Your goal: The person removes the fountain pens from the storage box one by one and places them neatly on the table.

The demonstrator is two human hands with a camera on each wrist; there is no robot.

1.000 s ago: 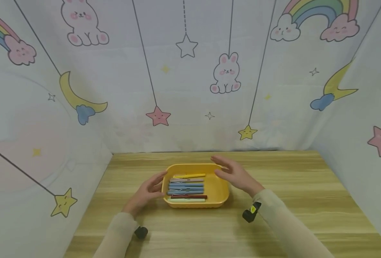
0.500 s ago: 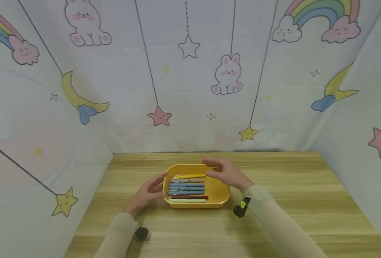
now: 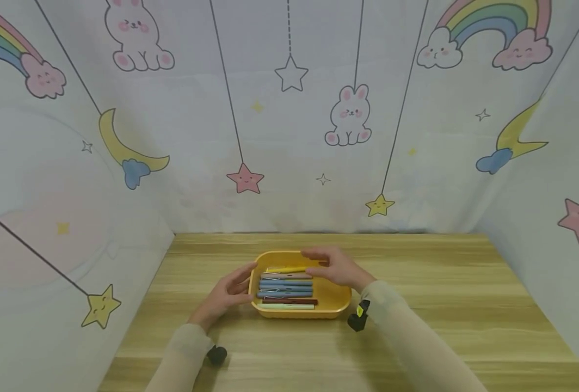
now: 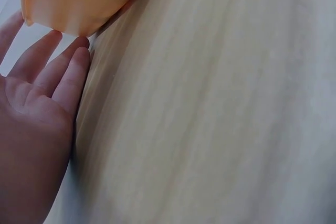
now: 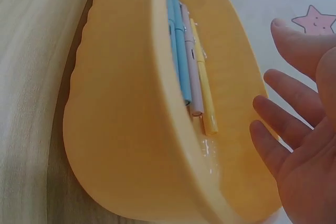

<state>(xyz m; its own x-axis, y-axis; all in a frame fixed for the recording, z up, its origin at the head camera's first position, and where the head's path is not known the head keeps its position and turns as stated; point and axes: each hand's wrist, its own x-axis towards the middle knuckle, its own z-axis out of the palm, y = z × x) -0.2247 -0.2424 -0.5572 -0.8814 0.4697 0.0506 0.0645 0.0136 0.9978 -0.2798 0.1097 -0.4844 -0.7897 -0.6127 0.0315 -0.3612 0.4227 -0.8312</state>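
A yellow plastic basket (image 3: 333, 296) stands on the table with several capped pens lying side by side in its left part. From back to front I see a yellow pen (image 3: 284, 269), a pinkish-grey pen (image 3: 289, 276), several blue pens (image 3: 294, 294), a dark red pen (image 3: 299, 301) and a pale green pen (image 3: 294, 307). My left hand (image 3: 225, 294) rests its fingertips on the basket's left end, as the left wrist view also shows. My right hand (image 3: 340, 268) hovers over the basket's right back part, fingers spread and relaxed, holding nothing; its fingertips are close to the yellow pen.
The wood-grain table (image 3: 407, 337) extends on all sides of the basket. A white cloth backdrop (image 3: 289, 136) printed with rabbits, stars and moons rises behind the table and along both sides. Black wrist cameras (image 3: 358, 317) sit on both sleeves.
My right hand has moved left and slightly down, from the basket's right back corner to over its inside near the pens. My left hand stays at the left end. The pens have not moved.
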